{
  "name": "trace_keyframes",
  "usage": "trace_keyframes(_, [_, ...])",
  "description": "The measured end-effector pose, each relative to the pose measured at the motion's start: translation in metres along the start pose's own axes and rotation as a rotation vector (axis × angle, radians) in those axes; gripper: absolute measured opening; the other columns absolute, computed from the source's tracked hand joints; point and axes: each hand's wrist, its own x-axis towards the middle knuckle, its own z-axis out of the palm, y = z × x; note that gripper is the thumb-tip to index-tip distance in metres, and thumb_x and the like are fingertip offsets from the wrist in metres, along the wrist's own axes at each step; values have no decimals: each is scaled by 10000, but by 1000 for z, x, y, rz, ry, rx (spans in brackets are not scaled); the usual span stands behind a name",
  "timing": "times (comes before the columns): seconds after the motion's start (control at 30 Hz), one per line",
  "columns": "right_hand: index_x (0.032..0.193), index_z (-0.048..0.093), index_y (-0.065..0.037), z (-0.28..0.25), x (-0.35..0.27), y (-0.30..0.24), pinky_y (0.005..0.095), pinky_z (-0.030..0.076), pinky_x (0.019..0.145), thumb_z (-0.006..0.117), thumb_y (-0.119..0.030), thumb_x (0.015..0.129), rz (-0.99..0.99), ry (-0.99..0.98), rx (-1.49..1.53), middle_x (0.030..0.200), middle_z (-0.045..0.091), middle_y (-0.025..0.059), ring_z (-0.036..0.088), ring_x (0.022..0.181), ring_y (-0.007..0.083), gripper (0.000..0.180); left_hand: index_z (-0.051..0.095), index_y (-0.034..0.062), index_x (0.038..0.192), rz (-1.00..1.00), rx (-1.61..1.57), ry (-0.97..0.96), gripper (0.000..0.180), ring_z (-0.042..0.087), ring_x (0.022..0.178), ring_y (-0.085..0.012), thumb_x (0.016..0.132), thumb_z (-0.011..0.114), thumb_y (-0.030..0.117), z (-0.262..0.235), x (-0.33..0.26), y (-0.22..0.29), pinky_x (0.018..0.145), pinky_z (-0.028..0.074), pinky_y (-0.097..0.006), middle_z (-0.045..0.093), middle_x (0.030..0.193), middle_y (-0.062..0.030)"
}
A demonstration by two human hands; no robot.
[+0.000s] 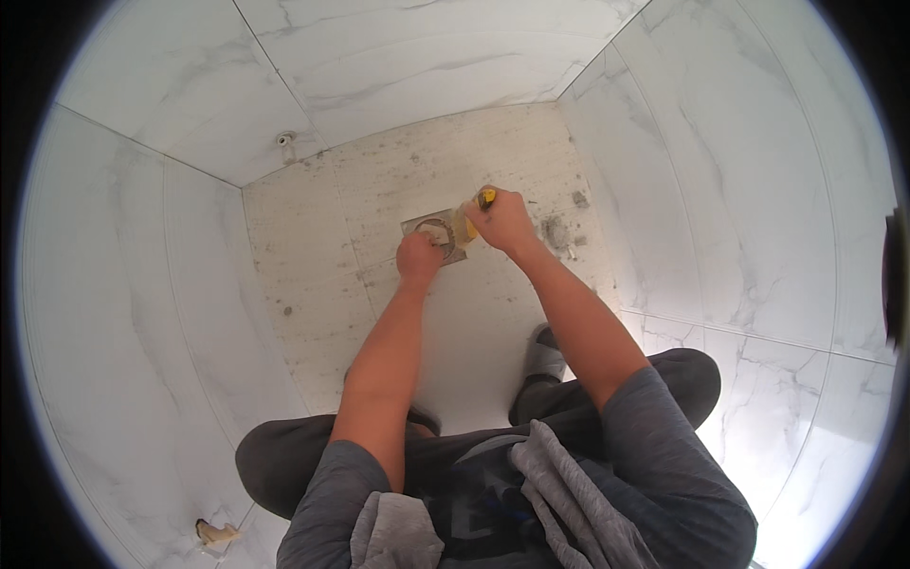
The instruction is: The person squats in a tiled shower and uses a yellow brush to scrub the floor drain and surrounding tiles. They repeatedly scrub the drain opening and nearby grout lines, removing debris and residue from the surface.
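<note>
On the floor ahead of me lies a square metal floor drain plate [414, 226] with a round opening in its middle. My left hand [419, 257] is closed at the plate's near left side, fingertips at the round opening; whatever they pinch is too small to make out. Just to the right, my right hand [504, 222] wraps round a tool with a yellow and black handle [487, 198]. The tool's yellowish lower part [464, 228] reaches down to the plate's right edge. Its working end is blurred, so its exact kind is unclear.
Marbled white wall panels [720, 190] enclose the pale, stained floor [313, 228]. A pipe fitting [286, 142] sticks out low at the far left. Dark debris [559, 232] lies right of my hand. My shoe [544, 356] stands nearer; a ragged wall hole [216, 532] shows at lower left.
</note>
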Motion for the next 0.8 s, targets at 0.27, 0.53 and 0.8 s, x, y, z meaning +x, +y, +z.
trace_keyframes(0.27, [818, 649, 44, -19, 12, 5, 396, 505, 578, 725, -264, 838, -23, 21, -20, 654, 638, 198, 635, 579, 292, 318, 775, 35, 829, 6, -41, -15, 103, 725, 770, -310, 764, 703, 70, -12, -5, 4, 696, 573, -400, 739, 824, -157])
trace_keyframes(0.53, [761, 639, 97, -26, 13, 0, 401, 538, 584, 711, -270, 804, 133, -230, -39, 663, 659, 224, 680, 618, 326, 377, 790, 43, 858, 19, -20, -92, 133, 726, 813, -329, 764, 702, 79, -20, 5, 0, 755, 584, -404, 745, 877, -175])
trace_keyframes(0.8, [787, 670, 48, 20, -23, 19, 290, 513, 467, 712, -247, 892, 449, -359, 413, 644, 675, 93, 639, 511, 156, 315, 788, 47, 878, -112, -23, -175, 148, 721, 890, -351, 808, 696, 138, -23, 16, -1, 787, 582, -434, 741, 915, -189])
